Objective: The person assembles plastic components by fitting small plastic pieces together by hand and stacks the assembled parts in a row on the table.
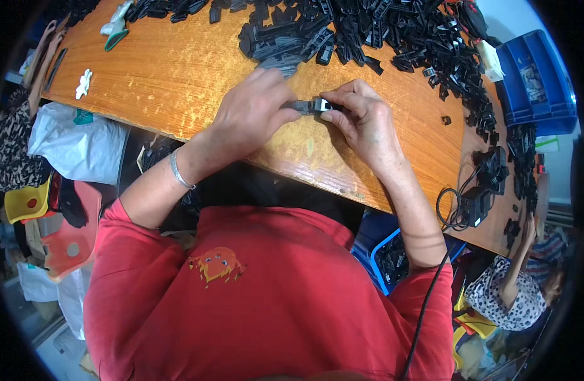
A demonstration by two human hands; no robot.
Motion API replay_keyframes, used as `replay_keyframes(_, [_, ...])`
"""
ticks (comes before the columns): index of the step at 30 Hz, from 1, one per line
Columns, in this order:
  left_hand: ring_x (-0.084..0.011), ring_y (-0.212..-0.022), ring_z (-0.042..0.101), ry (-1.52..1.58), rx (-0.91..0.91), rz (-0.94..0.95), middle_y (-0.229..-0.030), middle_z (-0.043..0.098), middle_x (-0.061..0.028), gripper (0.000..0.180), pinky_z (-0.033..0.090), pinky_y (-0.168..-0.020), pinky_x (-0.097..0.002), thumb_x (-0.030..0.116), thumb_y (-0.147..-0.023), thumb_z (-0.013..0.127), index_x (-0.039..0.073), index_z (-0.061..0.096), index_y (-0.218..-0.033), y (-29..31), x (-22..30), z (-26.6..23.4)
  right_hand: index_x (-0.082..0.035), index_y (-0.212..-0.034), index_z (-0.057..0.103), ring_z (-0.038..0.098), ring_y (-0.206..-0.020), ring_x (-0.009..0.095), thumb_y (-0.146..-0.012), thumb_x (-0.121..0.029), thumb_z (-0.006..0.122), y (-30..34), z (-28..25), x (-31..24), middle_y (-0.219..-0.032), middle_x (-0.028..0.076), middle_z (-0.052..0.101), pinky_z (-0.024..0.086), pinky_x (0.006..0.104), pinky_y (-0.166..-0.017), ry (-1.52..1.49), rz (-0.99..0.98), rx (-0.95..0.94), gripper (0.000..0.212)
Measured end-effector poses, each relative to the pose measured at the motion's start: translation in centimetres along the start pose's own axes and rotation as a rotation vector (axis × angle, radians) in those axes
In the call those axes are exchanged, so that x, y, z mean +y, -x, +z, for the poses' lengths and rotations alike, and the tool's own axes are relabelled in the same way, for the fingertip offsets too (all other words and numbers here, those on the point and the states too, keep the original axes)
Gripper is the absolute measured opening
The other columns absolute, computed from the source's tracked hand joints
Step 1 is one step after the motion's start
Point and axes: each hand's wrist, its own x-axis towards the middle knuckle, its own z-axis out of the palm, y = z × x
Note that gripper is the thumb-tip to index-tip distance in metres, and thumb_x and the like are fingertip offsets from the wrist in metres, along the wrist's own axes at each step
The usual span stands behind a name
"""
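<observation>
Between my two hands is a small black plastic part (303, 106) with a pale, shiny piece at its right end. My left hand (257, 105) pinches its left end, thumb in front and fingers curled behind. At the right end, the thumb and forefinger of my right hand (362, 117) close on it by the pale piece. Both hands are just above the wooden table (178, 82), near its front edge. Past my left hand lie grey-black flat parts (280, 63), partly hidden by my fingers. The exact kind of the held part cannot be made out.
A big heap of black plastic parts (381, 32) spreads along the far side. At the right stand a blue bin (536, 82) and a black adapter with cable (476, 206). A white-green glove (116, 28) lies far left. Other people (511, 292) sit at both sides.
</observation>
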Motion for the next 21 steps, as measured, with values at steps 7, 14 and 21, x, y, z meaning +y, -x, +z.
replay_keyframes(7, [-0.036, -0.093, 0.062, 0.0, 0.015, -0.014, -0.095, 0.06, -0.0134, 0.021, 0.051, -0.08, -0.0454, 0.017, -0.088, 0.082, 0.003, 0.071, -0.098, -0.3, 0.0, 0.5, -0.008, -0.107, 0.082, 0.073, -0.086, 0.036, -0.081, -0.01, 0.089, -0.5, -0.7, 1.6, -0.098, 0.013, 0.072, 0.058, 0.0427, -0.072, 0.137, -0.095, -0.031, 0.026])
replay_keyframes(14, [-0.0356, -0.089, 0.061, 0.022, 0.062, 0.024, -0.092, 0.058, -0.0134, 0.02, 0.05, -0.077, -0.0462, 0.014, -0.085, 0.083, 0.002, 0.068, -0.092, -0.7, 0.7, 1.1, -0.005, -0.106, 0.078, 0.071, -0.081, 0.037, -0.082, -0.009, 0.086, -1.3, 1.1, 0.5, -0.093, 0.013, 0.063, 0.057, 0.0456, -0.069, 0.068, -0.247, -0.022, 0.025])
replay_keyframes(21, [-0.0336, -0.086, 0.066, -0.03, -0.401, -0.234, -0.093, 0.064, -0.0131, 0.017, 0.052, -0.074, -0.042, 0.01, -0.088, 0.082, 0.0, 0.072, -0.098, 2.0, -0.7, -7.8, -0.006, -0.107, 0.081, 0.074, -0.092, 0.037, -0.09, -0.016, 0.085, -1.7, -1.1, 2.6, -0.106, 0.014, 0.073, 0.06, 0.0446, -0.08, 0.057, -0.174, -0.095, 0.02])
